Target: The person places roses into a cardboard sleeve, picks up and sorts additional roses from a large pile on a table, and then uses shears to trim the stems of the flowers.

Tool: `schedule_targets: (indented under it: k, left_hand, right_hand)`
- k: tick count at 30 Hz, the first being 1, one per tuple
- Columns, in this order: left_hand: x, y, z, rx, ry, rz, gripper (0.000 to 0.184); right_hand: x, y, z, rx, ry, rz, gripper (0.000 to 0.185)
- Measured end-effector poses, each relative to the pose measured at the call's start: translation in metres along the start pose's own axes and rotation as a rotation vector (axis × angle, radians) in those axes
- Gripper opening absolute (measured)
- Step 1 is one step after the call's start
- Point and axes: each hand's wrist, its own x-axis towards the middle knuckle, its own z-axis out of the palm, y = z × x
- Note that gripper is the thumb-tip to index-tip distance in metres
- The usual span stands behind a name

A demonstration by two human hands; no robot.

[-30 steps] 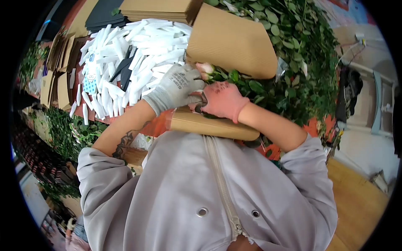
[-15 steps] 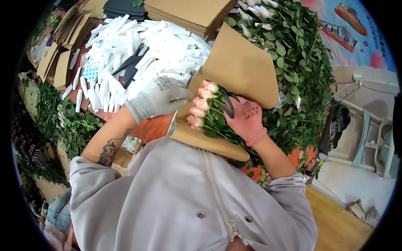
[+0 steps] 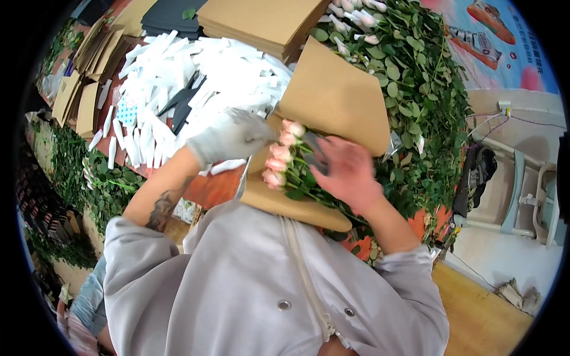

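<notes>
Lying on corrugated cardboard, the pink roses show blooms beside the curled left hand, too blurred to tell whether it pinches 1; the right hand spreads thumb from fingers over leafy stems.

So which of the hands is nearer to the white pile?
The left. The left hand is at the near edge of the white pile, overlapping it in this view; the right hand is farther off, beyond the roses.

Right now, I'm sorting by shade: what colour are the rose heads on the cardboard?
The rose heads are pale pink; the head view shows them.
</notes>
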Motion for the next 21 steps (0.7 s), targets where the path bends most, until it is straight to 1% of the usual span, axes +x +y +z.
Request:
schedule_targets:
  k: [1, 2, 3, 4, 6, 7, 8, 9, 10, 11, 12, 13, 14, 15, 16, 17, 18, 19, 20, 21]
  left_hand:
    - [0.004, 0.001, -0.017, -0.042, 0.189, 0.026, 0.025]
    - [0.004, 0.005, -0.03, -0.132, 0.298, -0.098, 0.023]
    - [0.006, 0.013, -0.043, -0.218, 0.368, -0.25, 0.024]
    - [0.01, 0.018, -0.051, -0.294, 0.441, -0.396, 0.025]
    - [0.027, 0.021, -0.053, -0.287, 0.48, -0.374, 0.029]
    - [0.035, 0.024, -0.055, -0.278, 0.384, -0.394, 0.048]
    - [0.038, 0.024, -0.049, -0.28, 0.376, -0.395, 0.048]
    - [0.042, 0.017, -0.041, -0.226, 0.374, -0.358, 0.063]
    - [0.047, 0.015, -0.039, -0.168, 0.38, -0.324, 0.083]
    - [0.05, 0.017, -0.04, -0.244, 0.457, -0.22, 0.11]
    - [0.048, 0.025, -0.044, -0.242, 0.458, -0.226, 0.11]
    - [0.045, 0.037, -0.049, -0.157, 0.582, -0.103, 0.111]
    - [0.042, 0.048, -0.053, -0.07, 0.705, 0.024, 0.113]
    - [0.038, 0.058, -0.055, -0.123, 0.728, 0.137, 0.11]
    - [0.029, 0.065, -0.058, -0.118, 0.737, 0.137, 0.11]
    - [0.018, 0.072, -0.06, -0.099, 0.515, 0.141, 0.098]
    - [0.006, 0.077, -0.059, -0.083, 0.288, 0.144, 0.087]
    - [-0.006, 0.075, -0.052, -0.028, 0.166, 0.224, 0.073]
    - [-0.018, 0.07, -0.04, 0.026, 0.041, 0.307, 0.061]
    - [-0.027, 0.064, -0.028, 0.023, 0.03, 0.314, 0.061]
  right_hand:
    - [0.007, 0.023, -0.018, 0.133, 0.048, 0.136, 0.04]
    - [0.016, 0.041, -0.039, 0.273, 0.086, 0.283, 0.042]
    - [0.038, 0.05, -0.057, 0.272, 0.005, 0.625, 0.047]
    - [0.029, 0.098, -0.028, -0.036, 0.065, 0.548, 0.048]
    - [0.031, 0.145, -0.001, -0.046, -0.284, 0.789, 0.043]
    - [0.027, 0.162, 0.015, -0.045, -0.279, 0.795, 0.043]
    - [0.02, 0.174, 0.03, 0.614, -0.125, 0.935, 0.04]
    - [0.022, 0.182, 0.036, 1.276, 0.06, 0.991, 0.037]
    - [0.032, 0.168, 0.018, 1.342, 0.376, 0.988, 0.035]
    - [0.038, 0.158, -0.009, 1.432, 0.487, 0.905, 0.039]
    - [0.036, 0.15, -0.03, 1.519, 0.598, 0.826, 0.043]
    - [0.013, 0.174, -0.042, 1.816, 0.504, 0.669, 0.044]
    - [-0.008, 0.173, -0.058, 1.836, 0.504, 0.653, 0.046]
    - [-0.029, 0.171, -0.074, 1.857, 0.503, 0.637, 0.048]
    - [-0.023, 0.171, -0.091, 1.869, 0.063, 0.421, 0.052]
    - [-0.017, 0.171, -0.108, 1.761, -0.341, 0.142, 0.057]
    - [-0.011, 0.179, -0.11, 1.718, -0.769, -0.15, 0.066]
    - [-0.001, 0.181, -0.114, 1.567, -1.151, -0.495, 0.075]
    - [-0.006, 0.164, -0.113, 1.601, -1.014, -0.324, 0.077]
    - [-0.006, 0.14, -0.115, 1.625, -0.87, -0.159, 0.079]
